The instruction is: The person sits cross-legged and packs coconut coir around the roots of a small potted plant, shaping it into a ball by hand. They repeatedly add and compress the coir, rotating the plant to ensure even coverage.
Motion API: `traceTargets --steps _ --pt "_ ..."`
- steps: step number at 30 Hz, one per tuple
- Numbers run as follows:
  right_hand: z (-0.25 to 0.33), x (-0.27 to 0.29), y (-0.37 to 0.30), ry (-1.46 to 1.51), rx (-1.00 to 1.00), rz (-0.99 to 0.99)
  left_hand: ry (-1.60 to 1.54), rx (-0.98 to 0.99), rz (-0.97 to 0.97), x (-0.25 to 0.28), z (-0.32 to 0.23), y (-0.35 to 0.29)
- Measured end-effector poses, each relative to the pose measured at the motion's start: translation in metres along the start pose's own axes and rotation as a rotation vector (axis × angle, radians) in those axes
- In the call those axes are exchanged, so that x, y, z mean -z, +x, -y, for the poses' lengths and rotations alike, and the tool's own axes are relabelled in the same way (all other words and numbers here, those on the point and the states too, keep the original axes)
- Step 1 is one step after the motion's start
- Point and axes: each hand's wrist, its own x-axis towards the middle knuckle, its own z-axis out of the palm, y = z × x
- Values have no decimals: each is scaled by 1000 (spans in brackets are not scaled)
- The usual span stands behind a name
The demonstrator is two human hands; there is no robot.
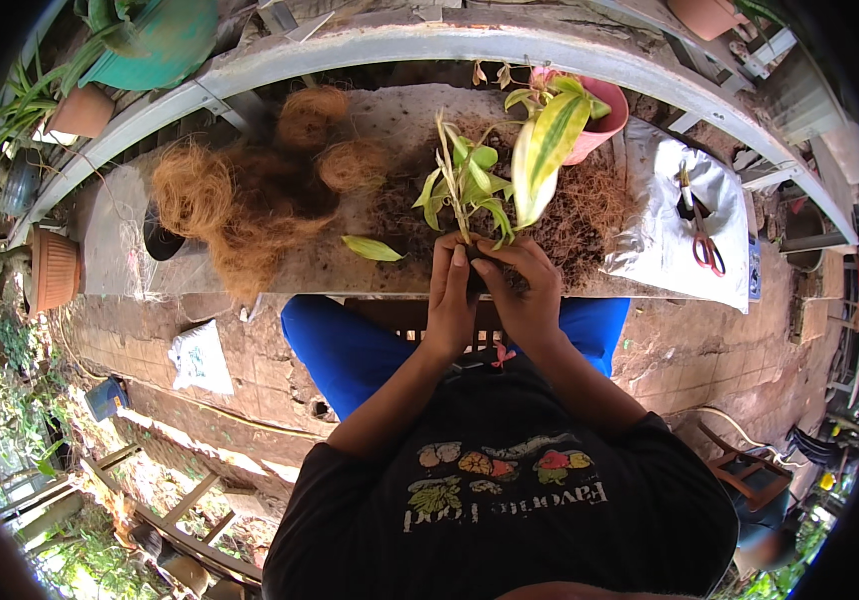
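Both hands meet at the near edge of the bench around the base of a small leafy plant (pixel 478 178) with green leaves and a pale dry stalk. My left hand (pixel 452 295) is closed about the plant's base from the left, thumb pointing up. From the right, my right hand (pixel 532 290) closes on the same base, fingers bent over it. Something dark shows between the palms, but I cannot make out whether it is soil or a small pot. A loose yellow-green leaf (pixel 372 248) lies left of the hands. Brown fibre (pixel 585 215) is heaped beyond the right hand.
Tangled coconut fibre (pixel 250 215) covers the bench's left part. A pink pot (pixel 605 125) with a broad-leaved plant stands at the back. Scissors (pixel 707 248) rest on a white sack (pixel 655 220) at right. A metal rail (pixel 450 42) runs behind; a terracotta pot (pixel 55 268) is far left.
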Motion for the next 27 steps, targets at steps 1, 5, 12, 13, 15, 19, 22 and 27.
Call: traceTargets --steps 1,5,12,13,15,19,22,27 --pt "-2 1 1 -53 52 11 27 -15 -10 -2 -1 1" --pt "-1 9 4 -297 257 61 -350 160 -31 -5 -2 -1" --pt "10 19 6 -560 356 283 -328 177 38 7 6 1" --pt "11 19 6 -588 354 300 -302 192 33 8 6 3" --pt "18 20 4 -610 342 323 -314 261 18 8 1 5" --pt "17 14 -6 -709 303 332 -355 272 25 -2 -2 5" --pt "13 15 0 -584 244 310 -364 295 56 7 -3 9" --pt "-3 27 11 10 24 268 -366 283 36 15 -10 15"
